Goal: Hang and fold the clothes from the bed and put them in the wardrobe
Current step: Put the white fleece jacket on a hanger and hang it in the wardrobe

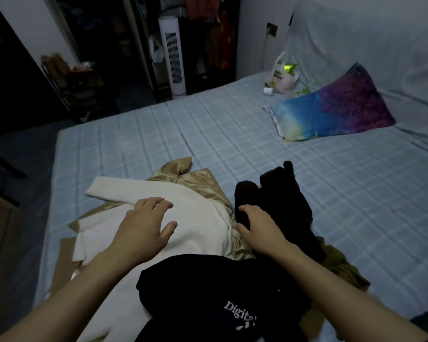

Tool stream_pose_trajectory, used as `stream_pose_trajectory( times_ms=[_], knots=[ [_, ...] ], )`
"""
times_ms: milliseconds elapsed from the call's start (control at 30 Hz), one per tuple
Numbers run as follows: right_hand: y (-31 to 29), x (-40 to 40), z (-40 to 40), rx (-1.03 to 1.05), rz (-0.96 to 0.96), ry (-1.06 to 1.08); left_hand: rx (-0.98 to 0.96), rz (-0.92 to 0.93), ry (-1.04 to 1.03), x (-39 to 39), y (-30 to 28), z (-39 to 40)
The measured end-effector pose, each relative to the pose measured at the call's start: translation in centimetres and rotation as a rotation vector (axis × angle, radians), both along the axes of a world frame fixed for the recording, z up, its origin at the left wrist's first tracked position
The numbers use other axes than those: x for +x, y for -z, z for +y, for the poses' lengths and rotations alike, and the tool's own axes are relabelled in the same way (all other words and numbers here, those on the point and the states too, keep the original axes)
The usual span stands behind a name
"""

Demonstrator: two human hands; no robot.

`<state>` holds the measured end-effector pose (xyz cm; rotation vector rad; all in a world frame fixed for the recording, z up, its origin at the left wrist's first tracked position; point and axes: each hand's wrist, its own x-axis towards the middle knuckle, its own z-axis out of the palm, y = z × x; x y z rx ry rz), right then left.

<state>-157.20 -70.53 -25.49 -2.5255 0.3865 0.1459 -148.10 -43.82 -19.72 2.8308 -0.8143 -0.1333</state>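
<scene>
Hanging clothes [208,33] inside open wardrobe [143,45]

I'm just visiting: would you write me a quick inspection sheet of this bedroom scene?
Surface: bed with a pale blue checked sheet.
Job's things: cream sweater, gold satin garment, black garment, black printed T-shirt, heaped together.
Clutter: colourful pillow, plastic bag.
Hands: left hand open over the sweater; right hand on the black garment, grip unclear.
Cables: nothing seen.
Surroundings: tower fan, open wardrobe.
</scene>
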Motion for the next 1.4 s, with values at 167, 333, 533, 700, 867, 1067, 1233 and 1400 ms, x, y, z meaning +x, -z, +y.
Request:
stream_pose_trajectory(
  times_ms=[167,333,533,700,867,1067,1233,1400],
  knots=[
    [3.8,3.8,-1.0,0.046,0.020,0.029,-0.036,0.018,0.057,4.1,3.4,-2.7],
    [8.1,5.9,-0.7,0.071,0.113,0.096,-0.073,0.060,0.097,7.7,8.0,-4.3],
    [14.1,8.8,-0.6,0.099,0.229,0.175,-0.022,0.151,0.121,12.5,15.3,-5.6],
    [19.5,12.1,-0.3,0.142,0.286,0.242,0.017,0.211,0.165,16.7,21.8,-7.2],
    [24.4,14.9,0.4,0.087,0.349,0.343,0.056,0.221,0.231,21.0,27.6,-9.8],
    [27.8,15.3,0.9,0.058,0.471,0.398,0.083,0.188,0.345,25.6,33.0,-14.0],
    [29.0,15.5,0.6,0.062,0.460,0.391,0.216,0.153,0.504,27.0,37.6,-15.6],
    [30.0,15.2,0.9,0.060,0.347,0.375,0.198,0.060,0.537,27.1,38.5,-15.4]
  ],
)
